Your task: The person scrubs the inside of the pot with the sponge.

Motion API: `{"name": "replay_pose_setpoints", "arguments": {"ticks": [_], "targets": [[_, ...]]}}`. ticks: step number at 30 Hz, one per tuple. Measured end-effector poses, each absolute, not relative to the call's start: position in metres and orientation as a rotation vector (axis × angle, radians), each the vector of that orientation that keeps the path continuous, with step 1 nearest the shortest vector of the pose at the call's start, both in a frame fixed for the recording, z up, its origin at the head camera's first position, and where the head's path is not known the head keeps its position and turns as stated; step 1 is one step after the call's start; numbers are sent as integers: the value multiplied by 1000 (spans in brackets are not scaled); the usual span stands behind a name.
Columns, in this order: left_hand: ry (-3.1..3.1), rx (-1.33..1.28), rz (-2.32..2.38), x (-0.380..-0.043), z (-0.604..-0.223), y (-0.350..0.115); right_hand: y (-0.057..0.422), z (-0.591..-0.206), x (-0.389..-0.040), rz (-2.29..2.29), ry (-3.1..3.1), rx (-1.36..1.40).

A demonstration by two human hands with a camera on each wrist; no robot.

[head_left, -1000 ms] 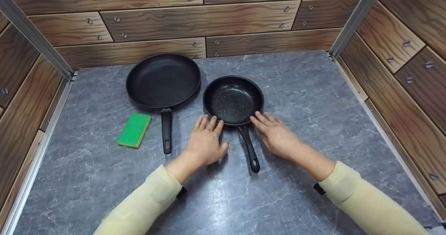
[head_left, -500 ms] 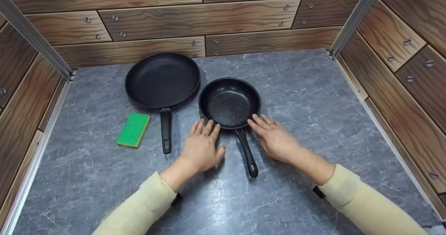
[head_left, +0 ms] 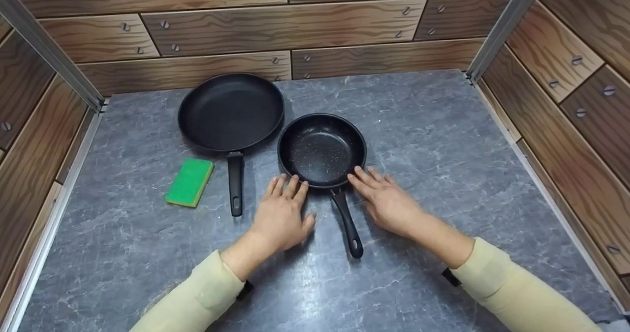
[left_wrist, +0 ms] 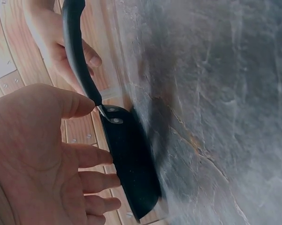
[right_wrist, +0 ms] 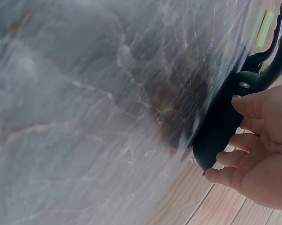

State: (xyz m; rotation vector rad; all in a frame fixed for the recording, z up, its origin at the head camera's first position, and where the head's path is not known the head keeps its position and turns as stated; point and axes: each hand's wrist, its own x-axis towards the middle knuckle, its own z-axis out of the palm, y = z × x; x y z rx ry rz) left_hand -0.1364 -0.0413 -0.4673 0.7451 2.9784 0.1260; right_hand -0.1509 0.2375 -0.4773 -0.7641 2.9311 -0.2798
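A small black frying pan (head_left: pixel 322 150) with a speckled inside lies on the table, its handle (head_left: pixel 349 228) pointing toward me. At the pan's near left rim, the fingertips of my left hand (head_left: pixel 283 219) touch it with the fingers straight. My right hand (head_left: pixel 391 201) rests its straight fingertips on the near right rim. The handle lies between the two hands, and neither grips it. In the left wrist view the pan's dark side wall (left_wrist: pixel 131 159) shows beside the left fingertips. The right wrist view has the right fingers (right_wrist: pixel 232 159) against the same wall.
A larger black frying pan (head_left: pixel 231 110) lies to the left, close to the small one, its handle also toward me. Left of that handle is a green and yellow sponge (head_left: pixel 190 182). Wood-patterned walls (head_left: pixel 285 27) border the grey marbled table (head_left: pixel 418 110) at the back and sides.
The small pan has slid toward me and slightly left, with both hands keeping to its near rim. The large pan and the sponge have stayed in place.
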Motion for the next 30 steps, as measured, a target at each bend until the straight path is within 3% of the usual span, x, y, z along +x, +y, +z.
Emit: {"name": "replay_pose_setpoints", "arguments": {"ticks": [9,20,30], "targets": [[2974,729,114,-135,-469,-43,237,-476,-150,-357,2908,-755],[2976,765,218,-138,-466,-50,239,-479,-148,-847,3002,-785],[3100,697,356,-147,-446,-91,230,-471,-137,-1284,2860,-479]]}}
